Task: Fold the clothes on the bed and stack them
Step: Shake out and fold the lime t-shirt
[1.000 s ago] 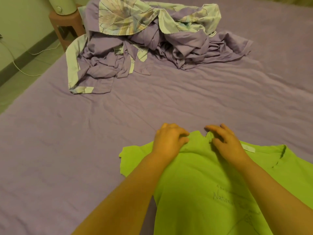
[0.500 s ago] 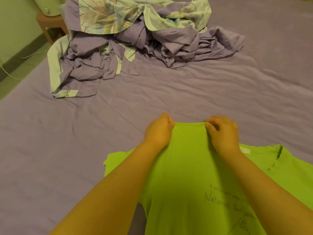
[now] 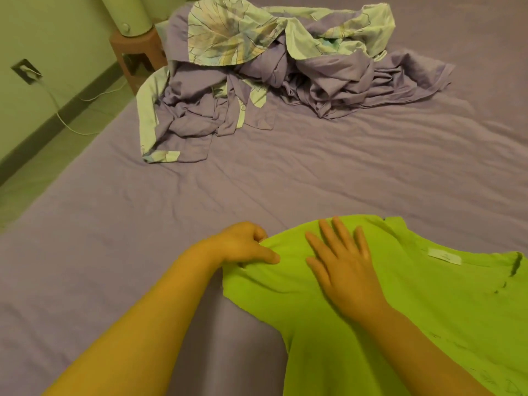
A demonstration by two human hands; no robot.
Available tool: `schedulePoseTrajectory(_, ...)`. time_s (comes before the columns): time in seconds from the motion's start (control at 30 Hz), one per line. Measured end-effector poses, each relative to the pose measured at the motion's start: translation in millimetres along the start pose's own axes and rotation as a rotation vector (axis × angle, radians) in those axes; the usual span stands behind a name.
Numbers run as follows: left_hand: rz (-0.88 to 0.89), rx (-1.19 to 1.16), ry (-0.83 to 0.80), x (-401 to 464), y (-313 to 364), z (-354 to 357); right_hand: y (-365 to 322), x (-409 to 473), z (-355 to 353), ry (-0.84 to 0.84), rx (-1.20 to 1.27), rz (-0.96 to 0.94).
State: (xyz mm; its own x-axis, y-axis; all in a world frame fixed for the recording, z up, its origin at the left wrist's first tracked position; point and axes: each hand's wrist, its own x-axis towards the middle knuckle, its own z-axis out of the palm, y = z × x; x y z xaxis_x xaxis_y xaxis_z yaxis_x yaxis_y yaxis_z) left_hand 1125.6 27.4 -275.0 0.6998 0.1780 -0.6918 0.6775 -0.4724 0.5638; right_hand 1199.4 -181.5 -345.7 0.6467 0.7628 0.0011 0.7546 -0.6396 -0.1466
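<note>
Far left, a wall socket (image 3: 26,72) trailed a thin white cable (image 3: 61,118) along the floor, and a brown stool (image 3: 137,51) stood beside the bed (image 3: 85,252), its purple sheet softly creased. Up top, a crumpled heap of bedding (image 3: 271,72) lay bunched (lilac cloth, pale leaf-print panel). Down front, the left hand (image 3: 244,245) curled its fingers round the folded edge of the lime-green T-shirt (image 3: 428,304), pinching the soft knit. The right hand (image 3: 344,262) lay flat on it, fingers straight and spread, gripping nothing. The shirt sat low right, white label (image 3: 444,256) showing.
</note>
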Motion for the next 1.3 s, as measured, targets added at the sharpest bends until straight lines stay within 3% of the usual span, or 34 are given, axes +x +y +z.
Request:
schedulePoseTrajectory(0.1, 0.005, -0.234, -0.062, -20.2, -9.8, -7.1, -12.2, -3.9, 9.9, -0.103, -0.030, 0.058)
schedulePoseTrajectory(0.23, -0.066, -0.257, -0.160, -34.9, -20.3, -9.4, -15.4, 2.9, 4.6, -0.183, -0.053, 0.117)
schedulePoseTrajectory(0.37, -0.063, -0.561, 0.232, -33.7, -36.7, -7.1, -24.9, 4.8, -2.9, -0.218, 0.036, 0.186)
schedulePoseTrajectory(0.5, -0.068, -0.601, 0.518, -25.5, -59.4, 20.8, -39.7, 1.7, -2.0, -0.232, -0.003, 0.215)
schedulePoseTrajectory(0.57, -0.065, -0.716, 0.563, -28.6, -61.2, 32.9, -40.0, 0.7, 2.7, -0.242, -0.036, 0.212)
schedulePoseTrajectory(0.67, -0.030, -0.841, 0.370, -40.1, -61.8, 44.6, -38.3, 3.1, 2.9, -0.268, -0.063, 0.213)
schedulePoseTrajectory(0.73, -0.011, -0.735, 0.284, -50.0, -63.9, 50.1, -38.1, 3.9, 1.6, -0.275, -0.076, 0.213)
schedulePoseTrajectory(0.87, 0.134, -0.735, 0.517, -59.1, -68.8, 55.0, -41.2, -1.1, -2.0, -0.273, -0.083, 0.219)
schedulePoseTrajectory(0.97, 0.204, -0.583, 0.660, -57.1, -67.0, 62.3, -47.6, -7.5, -5.0, -0.222, -0.026, 0.260)
schedulePoseTrajectory(1.1, 0.054, -0.404, 0.812, -47.4, -76.6, 69.1, -76.4, -23.9, -2.9, -0.103, 0.098, 0.293)
schedulePoseTrajectory(1.23, -0.215, -0.214, 0.895, -52.9, -85.0, 61.7, -96.7, -35.7, 19.5, -0.126, -0.003, 0.181)
schedulePoseTrajectory(1.3, -0.221, -0.059, 0.992, -58.4, -86.2, 60.6, -97.3, -33.6, 21.5, -0.098, -0.030, 0.185)
